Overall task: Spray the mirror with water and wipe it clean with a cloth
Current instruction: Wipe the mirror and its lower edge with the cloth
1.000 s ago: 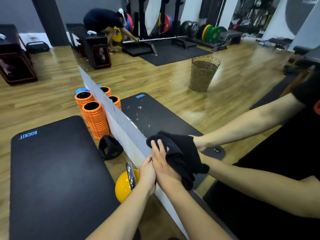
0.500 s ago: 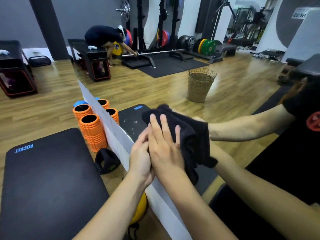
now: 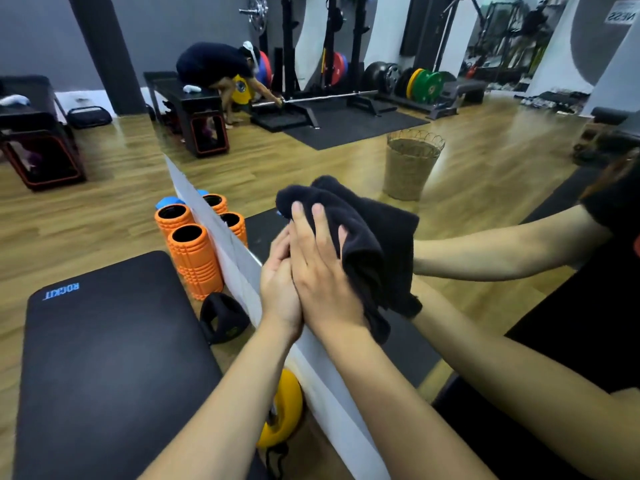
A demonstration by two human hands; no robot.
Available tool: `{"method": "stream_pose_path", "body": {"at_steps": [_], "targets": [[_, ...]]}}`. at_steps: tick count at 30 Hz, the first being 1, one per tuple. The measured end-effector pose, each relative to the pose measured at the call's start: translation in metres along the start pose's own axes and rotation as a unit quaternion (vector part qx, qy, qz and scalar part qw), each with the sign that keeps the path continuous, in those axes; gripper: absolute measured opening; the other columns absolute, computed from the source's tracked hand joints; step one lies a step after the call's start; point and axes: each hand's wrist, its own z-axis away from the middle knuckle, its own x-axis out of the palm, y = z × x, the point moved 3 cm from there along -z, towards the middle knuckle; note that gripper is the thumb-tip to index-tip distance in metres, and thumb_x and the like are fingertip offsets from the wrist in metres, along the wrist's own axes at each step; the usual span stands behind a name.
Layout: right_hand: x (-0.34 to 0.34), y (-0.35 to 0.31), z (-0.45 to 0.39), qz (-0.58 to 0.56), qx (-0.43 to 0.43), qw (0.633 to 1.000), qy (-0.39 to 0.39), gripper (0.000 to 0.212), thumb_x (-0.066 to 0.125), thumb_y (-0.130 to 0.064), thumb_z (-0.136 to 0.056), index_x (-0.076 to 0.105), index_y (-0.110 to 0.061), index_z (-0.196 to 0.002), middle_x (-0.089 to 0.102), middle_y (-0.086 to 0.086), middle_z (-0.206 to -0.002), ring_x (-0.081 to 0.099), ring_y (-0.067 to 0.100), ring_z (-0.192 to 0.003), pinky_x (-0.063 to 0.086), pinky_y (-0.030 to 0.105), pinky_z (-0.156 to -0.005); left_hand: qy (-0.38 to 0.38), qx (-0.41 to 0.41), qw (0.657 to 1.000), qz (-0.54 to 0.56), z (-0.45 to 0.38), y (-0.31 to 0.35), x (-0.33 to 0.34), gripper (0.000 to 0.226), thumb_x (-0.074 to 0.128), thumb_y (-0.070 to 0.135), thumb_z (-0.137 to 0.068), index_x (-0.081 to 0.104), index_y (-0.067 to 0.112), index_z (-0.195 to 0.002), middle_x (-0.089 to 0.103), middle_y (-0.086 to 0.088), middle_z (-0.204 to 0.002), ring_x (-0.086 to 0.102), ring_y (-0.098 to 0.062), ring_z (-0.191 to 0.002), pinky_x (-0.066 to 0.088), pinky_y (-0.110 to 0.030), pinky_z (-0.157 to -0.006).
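Head view: the right hand (image 3: pixel 322 271) presses a black cloth (image 3: pixel 363 237) flat against the mirror (image 3: pixel 485 174), fingers straight. The left hand (image 3: pixel 278 289) lies against the right hand, fingers extended, holding nothing. Orange foam rollers (image 3: pixel 194 251) stand beside the mirror's edge.

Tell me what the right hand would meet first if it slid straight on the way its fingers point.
The right hand presses the black cloth flat on the mirror, fingers pointing up and away along the glass. That way looks free: only bare mirror surface lies ahead, though depth there is hard to judge.
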Motion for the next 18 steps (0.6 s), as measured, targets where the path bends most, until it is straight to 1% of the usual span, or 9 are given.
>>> {"method": "stream_pose_path", "body": {"at_steps": [1, 3, 4, 7, 8, 10, 12, 14, 18], "targets": [[0.012, -0.008, 0.012, 0.014, -0.014, 1.0, -0.009, 0.055, 0.04, -0.017, -0.101, 0.031, 0.006, -0.15, 0.03, 0.008, -0.163, 0.028, 0.027, -0.15, -0.005, 0.066, -0.119, 0.005, -0.023, 1.0, -0.011, 0.004, -0.012, -0.009, 0.038, 0.054, 0.011, -0.092, 0.065, 0.016, -0.128, 0.059, -0.013, -0.145, 0.056, -0.026, -0.135, 0.039, -0.045, -0.119], [0.043, -0.022, 0.044, 0.046, -0.08, 0.995, -0.043, 0.053, 0.036, -0.016, -0.1, 0.034, 0.003, -0.15, 0.031, 0.006, -0.163, 0.03, 0.024, -0.149, -0.003, 0.067, -0.119, 0.019, -0.067, 0.996, -0.057, 0.009, -0.037, -0.027, 0.035, 0.048, 0.004, -0.103, 0.06, 0.012, -0.135, 0.065, -0.005, -0.137, 0.065, -0.01, -0.123, 0.052, -0.025, -0.103], [0.059, -0.026, 0.058, 0.055, -0.117, 0.989, -0.066, 0.053, 0.032, -0.019, -0.103, 0.033, -0.001, -0.153, 0.028, 0.007, -0.164, 0.028, 0.025, -0.15, -0.005, 0.064, -0.12, 0.018, -0.093, 0.994, -0.056, 0.012, -0.049, -0.034, 0.035, 0.041, 0.0, -0.106, 0.059, 0.011, -0.135, 0.065, -0.005, -0.137, 0.067, -0.01, -0.119, 0.054, -0.023, -0.098], [0.089, -0.042, 0.087, 0.017, -0.096, 0.989, -0.107, 0.056, 0.018, -0.029, -0.109, 0.015, -0.007, -0.16, 0.032, -0.005, -0.162, 0.031, 0.011, -0.149, -0.007, 0.044, -0.125, -0.011, -0.168, 0.984, -0.057, 0.017, -0.082, -0.061, 0.045, 0.04, -0.009, -0.103, 0.06, 0.021, -0.13, 0.06, -0.012, -0.144, 0.06, -0.024, -0.13, 0.046, -0.038, -0.114], [0.088, -0.045, 0.091, -0.002, -0.096, 0.99, -0.108, 0.054, 0.017, -0.022, -0.109, 0.014, -0.001, -0.158, 0.038, -0.004, -0.159, 0.037, 0.014, -0.146, 0.004, 0.045, -0.124, -0.021, -0.178, 0.98, -0.082, 0.016, -0.088, -0.07, 0.051, 0.042, -0.01, -0.101, 0.062, 0.028, -0.129, 0.061, -0.006, -0.145, 0.059, -0.021, -0.132, 0.043, -0.042, -0.116], [0.094, -0.043, 0.11, -0.03, -0.17, 0.982, -0.077, 0.05, 0.018, -0.006, -0.105, 0.032, 0.006, -0.15, 0.041, 0.008, -0.157, 0.037, 0.032, -0.144, 0.018, 0.056, -0.118, -0.036, -0.196, 0.972, -0.124, 0.018, -0.091, -0.079, 0.058, 0.042, -0.008, -0.1, 0.063, 0.036, -0.131, 0.061, 0.001, -0.145, 0.056, -0.017, -0.135, 0.042, -0.044, -0.118], [0.085, -0.031, 0.113, 0.0, -0.224, 0.974, -0.04, 0.055, 0.011, -0.001, -0.103, 0.048, 0.002, -0.143, 0.037, 0.015, -0.156, 0.026, 0.045, -0.143, 0.012, 0.063, -0.118, -0.054, -0.224, 0.964, -0.134, 0.023, -0.088, -0.081, 0.056, 0.039, -0.008, -0.101, 0.06, 0.027, -0.14, 0.06, 0.0, -0.145, 0.056, -0.017, -0.135, 0.045, -0.041, -0.115], [0.084, -0.027, 0.116, 0.017, -0.236, 0.971, -0.039, 0.061, 0.007, 0.001, -0.103, 0.056, -0.002, -0.139, 0.038, 0.015, -0.155, 0.017, 0.046, -0.143, 0.005, 0.064, -0.119, -0.063, -0.245, 0.957, -0.144, 0.026, -0.084, -0.081, 0.052, 0.039, -0.008, -0.102, 0.059, 0.018, -0.142, 0.061, -0.001, -0.143, 0.058, -0.018, -0.131, 0.049, -0.036, -0.111], [0.086, -0.027, 0.13, 0.023, -0.239, 0.968, -0.073, 0.064, 0.005, 0.004, -0.1, 0.054, 0.001, -0.14, 0.044, 0.015, -0.154, 0.016, 0.048, -0.143, 0.001, 0.066, -0.119, -0.075, -0.242, 0.943, -0.215, 0.022, -0.077, -0.081, 0.042, 0.041, -0.007, -0.102, 0.067, 0.009, -0.13, 0.062, 0.003, -0.132, 0.058, -0.02, -0.128, 0.046, -0.037, -0.113]]}}
